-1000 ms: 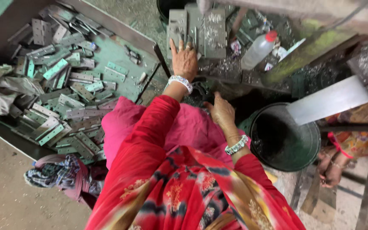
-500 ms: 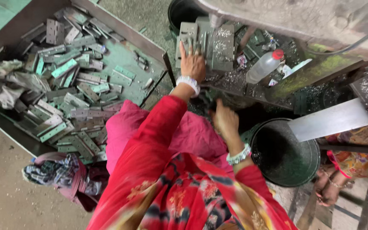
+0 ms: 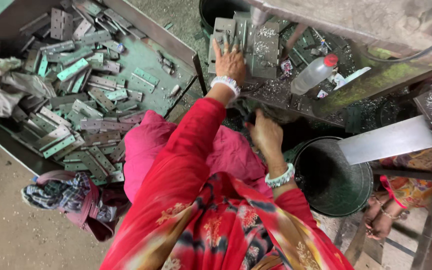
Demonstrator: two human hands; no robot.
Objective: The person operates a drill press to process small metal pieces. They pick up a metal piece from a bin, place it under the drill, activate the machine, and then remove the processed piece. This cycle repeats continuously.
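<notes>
My left hand [image 3: 230, 61] lies flat with fingers spread on a grey metal hinge plate [image 3: 224, 31], which rests among other plates [image 3: 265, 50] on the machine bed at the top centre. It wears a white beaded bracelet. My right hand [image 3: 265, 135] is lower, at the bench's front edge above my pink lap. Its fingers are curled around a small dark thing [image 3: 250, 118] that I cannot make out. Both arms are in red sleeves.
A big green tray [image 3: 161, 65] on the left holds several loose hinge plates [image 3: 76, 107]. A plastic bottle with a red cap [image 3: 313, 75] lies on the bench. A dark green bucket [image 3: 333, 180] stands right of my knee. Another person's foot [image 3: 381, 217] shows at bottom right.
My left hand has slid a little farther up onto the hinge plate. The right hand has stayed near the bench edge, and the view has shifted slightly.
</notes>
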